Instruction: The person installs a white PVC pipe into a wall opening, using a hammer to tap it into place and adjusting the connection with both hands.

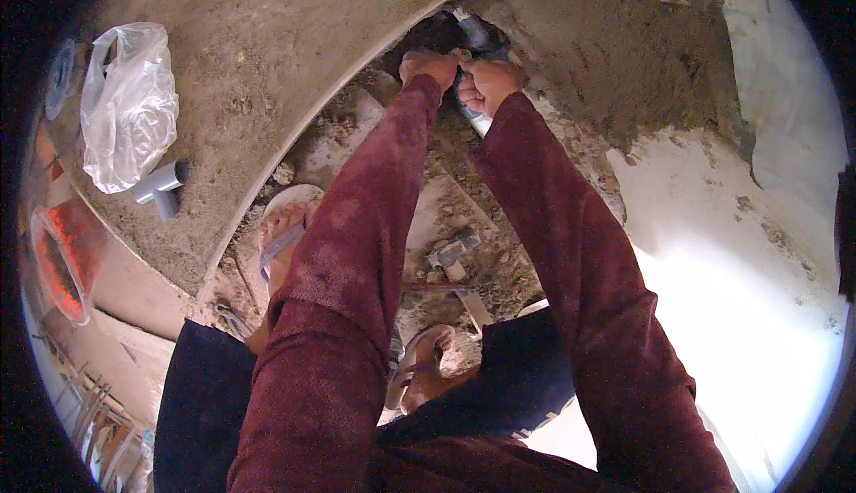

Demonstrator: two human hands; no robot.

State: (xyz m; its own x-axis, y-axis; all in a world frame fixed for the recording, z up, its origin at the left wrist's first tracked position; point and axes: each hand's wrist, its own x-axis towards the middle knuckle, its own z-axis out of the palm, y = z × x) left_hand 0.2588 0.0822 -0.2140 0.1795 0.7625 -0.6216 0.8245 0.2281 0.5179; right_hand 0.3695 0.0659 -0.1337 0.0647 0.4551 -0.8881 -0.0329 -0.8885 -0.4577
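Both arms reach far forward to a dark hollow in the wall corner. My left hand (430, 67) is closed there, its knuckles up. Beside it, my right hand (492, 85) has its fingers curled in, and the two hands nearly meet at thumb and forefinger. Something small and pale may be pinched between them, too small to make out. Just beyond the hands a grey pipe end (473, 31) shows in the hollow. Under my right hand lies a light grey pipe length (480, 124), partly covered by the hand.
A hammer (459, 261) lies on the rubble between my sandalled feet. On the ledge at left are a clear plastic bag (131, 105) and a grey pipe tee (162, 190). An orange bucket (67, 261) stands farther left. Rough plastered walls flank the corner.
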